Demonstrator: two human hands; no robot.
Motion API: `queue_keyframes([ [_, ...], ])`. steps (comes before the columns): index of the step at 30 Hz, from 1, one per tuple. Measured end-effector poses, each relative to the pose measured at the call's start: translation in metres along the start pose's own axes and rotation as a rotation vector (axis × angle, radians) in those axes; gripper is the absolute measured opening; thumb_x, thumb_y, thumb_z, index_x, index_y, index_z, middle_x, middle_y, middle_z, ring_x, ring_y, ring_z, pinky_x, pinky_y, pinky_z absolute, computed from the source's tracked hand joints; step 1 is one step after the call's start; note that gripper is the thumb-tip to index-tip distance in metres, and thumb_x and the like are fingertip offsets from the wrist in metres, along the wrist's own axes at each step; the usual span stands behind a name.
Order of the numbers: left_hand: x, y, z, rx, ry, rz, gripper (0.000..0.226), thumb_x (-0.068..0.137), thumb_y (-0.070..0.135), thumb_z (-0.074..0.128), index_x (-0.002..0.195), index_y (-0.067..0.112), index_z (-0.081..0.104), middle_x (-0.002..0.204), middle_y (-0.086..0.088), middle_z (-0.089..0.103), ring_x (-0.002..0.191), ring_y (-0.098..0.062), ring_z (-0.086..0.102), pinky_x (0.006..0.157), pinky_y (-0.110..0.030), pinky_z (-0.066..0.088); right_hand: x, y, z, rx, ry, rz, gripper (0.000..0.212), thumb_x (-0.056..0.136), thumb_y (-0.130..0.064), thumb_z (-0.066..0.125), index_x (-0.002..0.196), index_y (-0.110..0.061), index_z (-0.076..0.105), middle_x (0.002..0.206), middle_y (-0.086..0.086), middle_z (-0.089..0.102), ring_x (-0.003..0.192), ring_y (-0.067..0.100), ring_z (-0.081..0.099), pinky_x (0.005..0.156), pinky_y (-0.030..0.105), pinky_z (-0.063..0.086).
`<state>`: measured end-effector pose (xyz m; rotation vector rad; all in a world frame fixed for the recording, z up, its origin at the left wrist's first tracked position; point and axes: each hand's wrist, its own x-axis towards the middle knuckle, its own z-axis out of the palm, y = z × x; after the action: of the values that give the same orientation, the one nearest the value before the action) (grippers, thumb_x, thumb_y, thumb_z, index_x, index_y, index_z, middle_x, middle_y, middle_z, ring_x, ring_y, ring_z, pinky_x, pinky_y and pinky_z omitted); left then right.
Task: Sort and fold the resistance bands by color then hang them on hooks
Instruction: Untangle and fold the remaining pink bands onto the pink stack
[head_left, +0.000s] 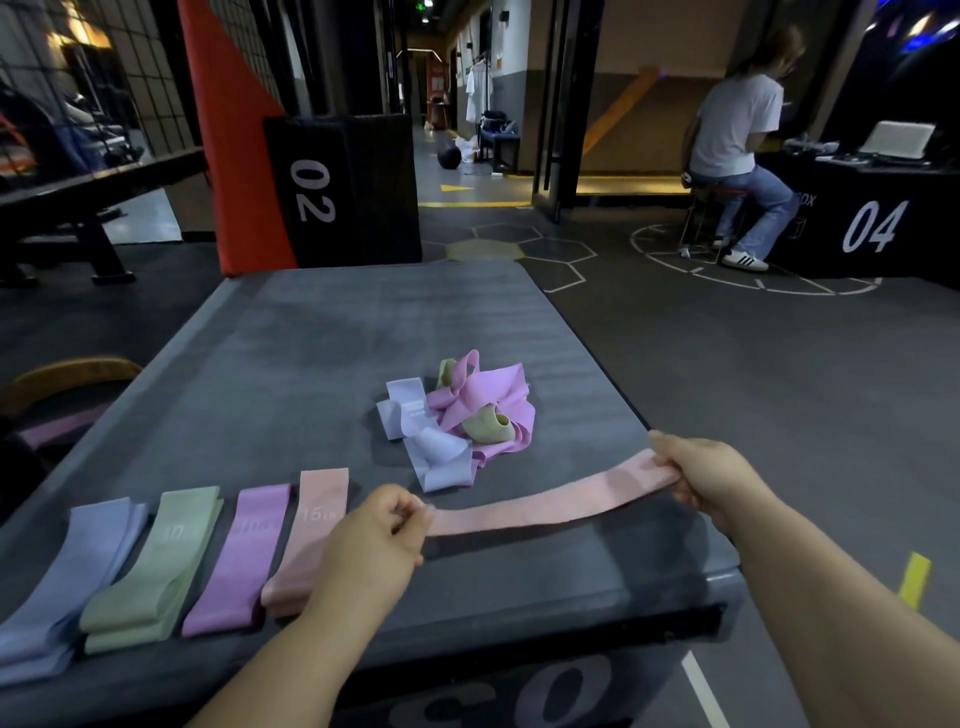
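The left hand (379, 530) pinches one end of a pale pink resistance band (545, 501), and the right hand (711, 478) has its fingers curled round the other end. The band is stretched flat between them, just above the near part of the grey padded box top (311, 338).

Right behind the band is a tangled pile (457, 421) of lavender, purple and greenish bands, all knotted into each other. To the left there's a neat row of folded stacks: lavender stack (78, 571), green stack (156, 566), purple stack (244, 556) and pink stack (311, 525). The left forearm crosses over the near end of the pink one. Its label looks like "15 lb", but it's pretty blurry.

Further out, a black box marked 02 (337, 192) stands at the far edge with an orange pad (228, 130) beside it. Off to the right, a person (737, 135) sits on a stool at another black box marked 04 (878, 223), which has a laptop (896, 137) on top. A dark ball (449, 156) lies down the corridor.
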<state>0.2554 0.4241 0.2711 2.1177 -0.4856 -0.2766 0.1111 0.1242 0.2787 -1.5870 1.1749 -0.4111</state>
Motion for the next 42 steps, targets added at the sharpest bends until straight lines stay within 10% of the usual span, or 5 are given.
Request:
queue_keyframes([
  [5, -0.002, 0.002, -0.002, 0.184, 0.009, 0.059, 0.019, 0.087, 0.026, 0.063, 0.077, 0.028, 0.046, 0.061, 0.007, 0.059, 0.060, -0.008, 0.053, 0.053, -0.024, 0.037, 0.004, 0.007, 0.004, -0.225, 0.036, -0.072, 0.008, 0.082, -0.003, 0.069, 0.080, -0.009, 0.064, 0.066, 0.007, 0.059, 0.050, 0.019, 0.044, 0.056, 0.029, 0.045],
  [10, -0.009, 0.001, -0.003, 0.373, -0.024, 0.154, 0.021, 0.088, 0.023, 0.052, 0.099, 0.030, 0.036, 0.068, 0.003, 0.049, 0.068, -0.019, 0.051, 0.061, -0.032, 0.041, 0.002, 0.008, 0.005, -0.324, 0.042, -0.047, 0.035, 0.075, -0.006, 0.069, 0.106, -0.019, 0.058, 0.103, 0.009, 0.058, 0.068, 0.026, 0.056, 0.068, 0.036, 0.050],
  [29, -0.012, -0.010, 0.011, 0.662, -0.054, 0.194, 0.025, 0.089, 0.013, 0.042, 0.103, 0.020, 0.022, 0.081, 0.001, 0.049, 0.071, -0.025, 0.047, 0.060, -0.034, 0.034, -0.006, 0.004, 0.017, -0.952, 0.041, -0.094, 0.028, 0.088, -0.010, 0.050, 0.116, -0.008, 0.055, 0.118, 0.013, 0.061, 0.106, 0.031, 0.058, 0.083, 0.031, 0.047],
  [36, -0.007, -0.010, 0.012, 0.494, -0.027, 0.191, 0.037, 0.088, 0.031, 0.049, 0.113, 0.024, 0.023, 0.092, 0.002, 0.057, 0.085, -0.024, 0.057, 0.066, -0.033, 0.043, -0.025, -0.016, 0.033, -0.864, 0.050, -0.199, 0.009, 0.084, -0.020, 0.055, 0.087, -0.026, 0.060, 0.098, 0.000, 0.065, 0.090, 0.024, 0.057, 0.076, 0.029, 0.047],
  [42, -0.006, -0.004, 0.018, 0.384, 0.033, 0.293, 0.053, 0.088, 0.036, 0.057, 0.127, 0.024, 0.023, 0.101, 0.007, 0.063, 0.094, -0.023, 0.062, 0.074, -0.035, 0.048, -0.063, -0.027, 0.084, -0.628, -0.342, -0.440, 0.019, 0.086, -0.036, 0.067, 0.069, -0.028, 0.064, 0.069, -0.015, 0.062, 0.074, 0.007, 0.058, 0.072, 0.023, 0.043],
])
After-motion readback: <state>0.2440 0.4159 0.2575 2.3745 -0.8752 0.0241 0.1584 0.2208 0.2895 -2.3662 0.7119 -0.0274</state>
